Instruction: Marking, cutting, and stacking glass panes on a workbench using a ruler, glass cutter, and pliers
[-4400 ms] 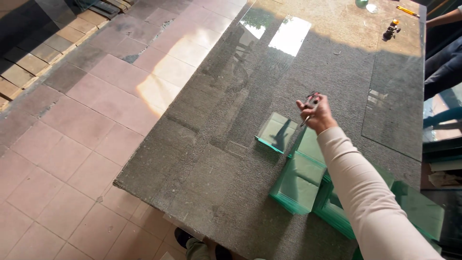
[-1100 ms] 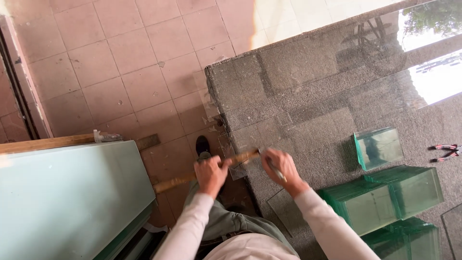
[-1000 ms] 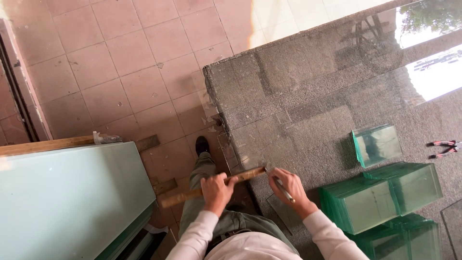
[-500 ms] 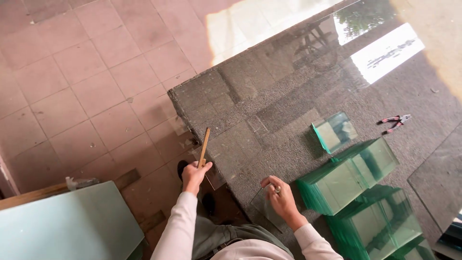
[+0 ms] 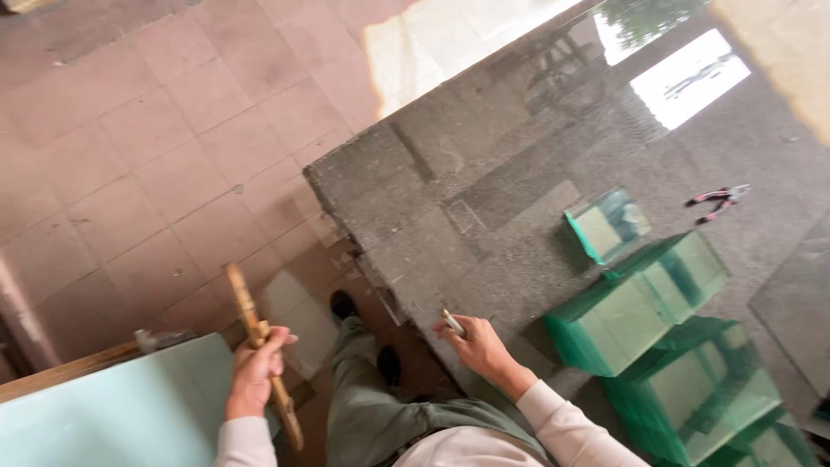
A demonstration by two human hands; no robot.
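We grip a wooden stick (image 5: 259, 346) mid-length in our left hand (image 5: 252, 374); it looks light and stiff. Our right hand (image 5: 481, 348) pinches a slim, light tool (image 5: 453, 322) near the fragile, sharp-edged glass stacks (image 5: 640, 303).

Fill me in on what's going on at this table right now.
A person stands at the corner of a grey stone-topped table. Their left hand grips a long wooden stick, held off the table above the tiled floor. Their right hand holds a small slim tool at the table's near edge. Stacks of green-edged glass pieces sit on the table to the right, with red-handled pliers lying further back. A large pale glass sheet lies at lower left.
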